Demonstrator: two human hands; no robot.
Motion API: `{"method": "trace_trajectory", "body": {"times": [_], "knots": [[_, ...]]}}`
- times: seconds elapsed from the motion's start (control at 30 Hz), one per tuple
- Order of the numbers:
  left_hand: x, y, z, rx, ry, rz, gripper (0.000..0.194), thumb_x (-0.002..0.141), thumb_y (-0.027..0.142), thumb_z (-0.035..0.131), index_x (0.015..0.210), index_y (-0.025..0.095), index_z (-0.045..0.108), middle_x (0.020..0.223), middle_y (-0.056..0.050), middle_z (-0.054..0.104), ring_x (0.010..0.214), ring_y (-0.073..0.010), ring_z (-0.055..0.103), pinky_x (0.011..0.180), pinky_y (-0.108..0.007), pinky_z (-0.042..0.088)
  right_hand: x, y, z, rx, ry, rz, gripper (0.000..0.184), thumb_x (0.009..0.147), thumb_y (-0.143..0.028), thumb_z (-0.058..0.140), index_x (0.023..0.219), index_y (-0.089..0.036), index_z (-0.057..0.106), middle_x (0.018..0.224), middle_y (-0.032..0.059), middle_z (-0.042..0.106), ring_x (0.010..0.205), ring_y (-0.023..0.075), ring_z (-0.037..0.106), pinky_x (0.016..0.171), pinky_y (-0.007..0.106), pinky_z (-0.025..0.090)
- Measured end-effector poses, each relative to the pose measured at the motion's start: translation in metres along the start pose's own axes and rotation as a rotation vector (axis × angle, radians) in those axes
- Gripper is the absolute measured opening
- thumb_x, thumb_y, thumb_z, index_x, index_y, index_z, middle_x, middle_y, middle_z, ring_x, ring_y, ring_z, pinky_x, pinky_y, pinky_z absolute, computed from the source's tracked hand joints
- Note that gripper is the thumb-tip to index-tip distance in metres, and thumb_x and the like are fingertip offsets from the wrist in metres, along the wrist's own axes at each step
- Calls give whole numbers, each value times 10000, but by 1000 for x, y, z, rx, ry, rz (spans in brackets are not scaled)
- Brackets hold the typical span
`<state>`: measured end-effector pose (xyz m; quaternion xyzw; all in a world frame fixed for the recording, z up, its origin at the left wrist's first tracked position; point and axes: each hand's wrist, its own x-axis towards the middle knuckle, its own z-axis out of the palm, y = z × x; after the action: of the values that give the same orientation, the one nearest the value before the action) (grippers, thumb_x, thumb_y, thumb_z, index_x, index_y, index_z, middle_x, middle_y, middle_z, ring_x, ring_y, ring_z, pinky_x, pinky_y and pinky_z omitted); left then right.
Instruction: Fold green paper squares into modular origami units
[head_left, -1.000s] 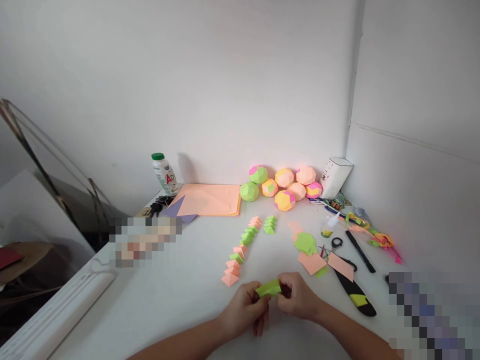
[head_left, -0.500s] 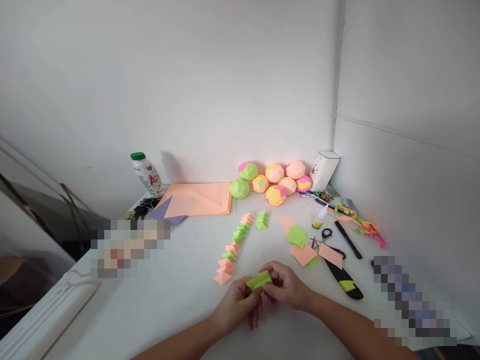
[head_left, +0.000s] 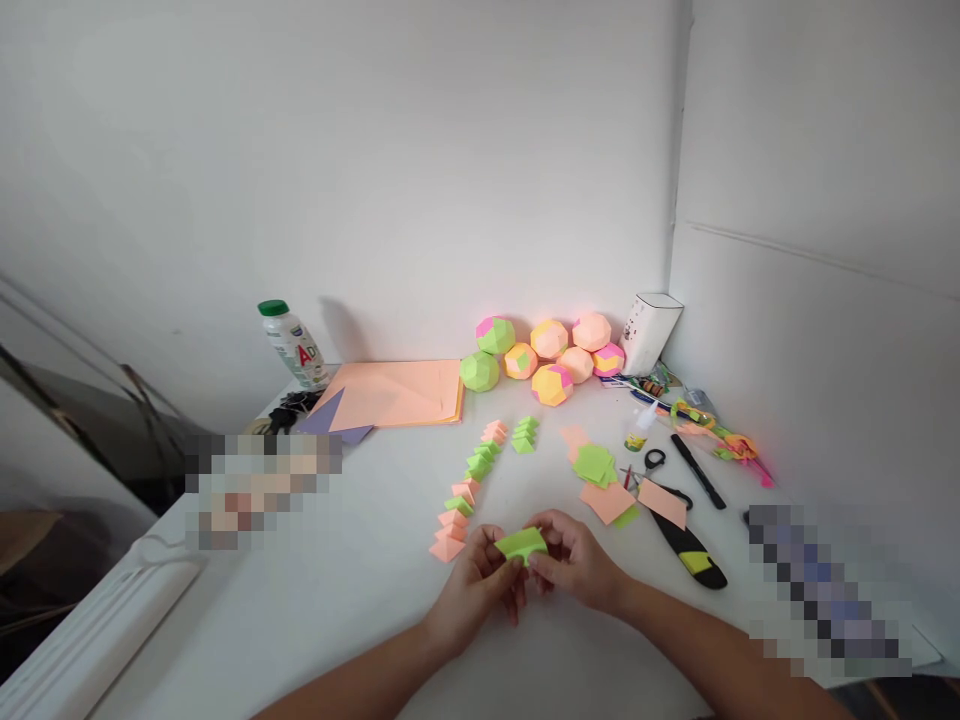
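A small green piece of paper (head_left: 523,543), creased along its length, is pinched between my two hands above the white table. My left hand (head_left: 480,585) grips its left end, thumb on the near side. At the right end, my right hand (head_left: 574,562) holds it with thumb and fingers. Just beyond my left hand runs a slanting row of folded paper pieces, peach (head_left: 448,545) and green (head_left: 481,462). A shorter stack of green folded pieces (head_left: 525,435) stands beside that row. To the right lie loose green paper squares (head_left: 594,465) and peach squares (head_left: 608,502).
Faceted paper balls (head_left: 552,384) sit against the wall. Peach sheets (head_left: 397,392) and a bottle (head_left: 292,345) are at the back left. Scissors (head_left: 655,459), a black-and-yellow cutter (head_left: 690,552), a glue bottle (head_left: 641,428), and a black pen (head_left: 697,470) lie right.
The green paper has tilted so more of its upper face shows, and both hands have shifted their grip slightly around it. The camera view has moved a little.
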<state>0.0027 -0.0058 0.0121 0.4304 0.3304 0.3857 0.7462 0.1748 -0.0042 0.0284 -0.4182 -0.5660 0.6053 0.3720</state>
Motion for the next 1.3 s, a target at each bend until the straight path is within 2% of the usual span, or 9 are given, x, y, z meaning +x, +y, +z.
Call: {"method": "trace_trajectory", "body": {"times": [0.17, 0.3, 0.43, 0.53, 0.7, 0.93, 1.13, 1.23, 1.3], "knots": [[2, -5, -1, -17, 12, 18, 387, 758, 373, 649, 824, 238, 293, 617, 84, 588, 368, -61, 486, 320, -158, 374, 1, 5, -4, -70, -21, 58, 267, 748, -195, 556, 986, -175, 438, 592, -69, 526, 445, 80, 480, 450, 210, 427], [3, -4, -1, -17, 40, 7, 381, 763, 341, 638, 806, 240, 273, 606, 89, 584, 346, -50, 463, 309, -146, 352, 1, 5, -15, -287, 66, -117, 274, 758, -138, 505, 1005, -197, 402, 587, -80, 450, 467, 87, 468, 464, 203, 403], [3, -1, -1, -36, 16, -11, 393, 767, 360, 636, 788, 245, 261, 595, 82, 599, 333, -60, 474, 291, -140, 340, 2, 1, -22, -496, 60, -461, 255, 758, -94, 470, 985, -208, 456, 990, 89, 544, 864, 184, 562, 669, 287, 477], [4, -3, -3, -59, -31, -11, 402, 771, 396, 639, 798, 251, 264, 590, 81, 611, 327, -76, 498, 278, -141, 356, 3, 1, -23, -617, -65, -569, 234, 766, -89, 474, 964, -199, 533, 1297, 140, 399, 1100, 232, 484, 851, 374, 457], [7, -9, -8, -74, -105, -31, 396, 788, 443, 616, 795, 254, 268, 558, 72, 618, 311, -97, 518, 278, -161, 389, 6, 3, -20, -558, -35, -475, 108, 861, -221, 496, 887, -189, 595, 1246, 135, 474, 1047, 215, 532, 843, 364, 481], [2, -1, -5, 85, -122, 2, 343, 815, 506, 548, 919, 182, 509, 631, 33, 534, 460, -91, 533, 411, -204, 456, 5, -6, -15, -435, 26, -368, 225, 829, -346, 580, 688, -171, 589, 745, 46, 566, 693, 155, 555, 640, 272, 469], [-3, 10, -2, 253, -172, 63, 416, 804, 566, 502, 882, 178, 634, 1073, -68, 495, 485, -50, 492, 420, -220, 427, 3, -9, -11, -486, 82, -239, 226, 774, -380, 623, 696, -169, 600, 664, 6, 553, 630, 142, 513, 605, 256, 416], [-2, 6, -3, 242, -175, 41, 392, 816, 548, 503, 850, 170, 600, 907, -38, 560, 415, -30, 435, 380, -196, 342, 3, -6, -11, -452, 85, -184, 221, 753, -380, 637, 702, -169, 598, 658, 1, 549, 630, 140, 499, 587, 247, 402], [0, 0, -5, 192, -138, -2, 369, 811, 546, 518, 825, 177, 536, 584, 49, 514, 348, -34, 362, 356, -176, 281, 3, -4, -12, -416, 90, -142, 242, 745, -388, 643, 672, -167, 577, 631, -8, 522, 610, 133, 471, 558, 238, 381]]}}
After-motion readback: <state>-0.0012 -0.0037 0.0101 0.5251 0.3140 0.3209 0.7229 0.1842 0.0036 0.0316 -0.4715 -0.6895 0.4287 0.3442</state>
